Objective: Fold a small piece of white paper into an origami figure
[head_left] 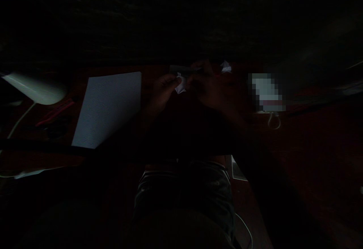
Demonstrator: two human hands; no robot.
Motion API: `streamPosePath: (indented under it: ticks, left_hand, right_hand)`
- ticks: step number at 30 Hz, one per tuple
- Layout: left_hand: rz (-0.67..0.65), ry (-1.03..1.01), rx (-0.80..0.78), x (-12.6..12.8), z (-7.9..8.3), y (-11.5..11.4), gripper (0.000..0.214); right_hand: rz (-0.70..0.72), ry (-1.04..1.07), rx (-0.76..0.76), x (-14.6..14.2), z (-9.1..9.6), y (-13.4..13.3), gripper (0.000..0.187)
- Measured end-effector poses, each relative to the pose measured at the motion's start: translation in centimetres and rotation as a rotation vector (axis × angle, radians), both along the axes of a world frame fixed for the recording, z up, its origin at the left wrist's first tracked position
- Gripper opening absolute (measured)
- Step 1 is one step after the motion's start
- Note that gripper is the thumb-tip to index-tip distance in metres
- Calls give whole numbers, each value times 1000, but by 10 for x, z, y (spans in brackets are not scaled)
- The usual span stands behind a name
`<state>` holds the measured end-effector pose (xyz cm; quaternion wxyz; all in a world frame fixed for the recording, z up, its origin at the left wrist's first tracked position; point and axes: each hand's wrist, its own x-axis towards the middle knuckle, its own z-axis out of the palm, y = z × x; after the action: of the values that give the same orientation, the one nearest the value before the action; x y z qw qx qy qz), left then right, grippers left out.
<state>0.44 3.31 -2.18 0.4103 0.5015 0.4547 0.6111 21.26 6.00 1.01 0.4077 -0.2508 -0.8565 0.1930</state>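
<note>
It's very dim in here, so I take my bearings from the big white sheet (110, 105) on the table (238, 86). Its far edge lies near the table's far edge, and its near side comes down close to the table's near edge. A dark shape, arm or shadow, I can't tell which, cuts across its near right corner.

Just right of the sheet, near its far end, is the small folded paper (180, 85). The left hand (162, 92) has thumb and fingers pinched together on it. The right hand (205, 86) is at the paper's other side, fingertips right up against it; too dark to tell if they grip.

Between the sheet and the left hand there's only a narrow strip of dark tabletop; a wider stretch runs farther right of the sheet, past the right hand. Just beyond the hands, level with the sheet's far edge, a flat grey piece (180, 68) sits in the way.

Farther right of the sheet, past the right hand, stands a second folded paper (226, 67), then a pale, blurred-out object (266, 86) with a looped cord (274, 121). Left of the sheet lie a rounded white object (39, 88), its pale cable (21, 118) and a thin red thing (56, 112).
</note>
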Motion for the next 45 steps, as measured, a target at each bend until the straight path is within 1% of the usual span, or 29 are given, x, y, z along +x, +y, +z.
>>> streamPosePath:
  ticks: [4,7,12,17,20,22,26,30,33,37,42,45]
  left_hand:
    - [-11,-23,0,-1,-2,1,38]
    - [-30,-39,14,-1,-2,0,36]
    - [-9,-11,-1,1,-1,0,30]
    - [-5,-14,-31,1,0,0,28]
    - [-29,-51,-38,1,0,-1,30]
    - [-66,-89,-42,1,0,-2,30]
    - [-126,-139,-59,8,0,-7,32]
    - [-137,-139,-63,15,-1,-9,35]
    - [-132,-155,-58,17,-1,-9,34]
    - [-139,-163,-64,19,0,-7,35]
    - [-97,-132,-32,19,-1,-7,40]
    - [-79,-109,-51,17,-1,-7,41]
  right_hand:
    - [40,-28,-26,3,3,0,5]
    - [51,-39,-12,5,3,1,4]
    - [63,-92,-26,5,4,-1,10]
    - [20,-75,-28,-1,3,-2,6]
    - [-42,-28,-47,-5,-4,0,7]
    - [-56,20,-73,-9,-10,2,6]
    - [-52,111,-189,-15,-18,3,22]
    - [-31,175,-249,-16,-20,5,29]
    - [-26,175,-260,-15,-23,9,34]
    - [-15,166,-248,-13,-26,13,35]
    - [-17,152,-231,-10,-22,9,37]
    - [-30,147,-247,-9,-21,9,39]
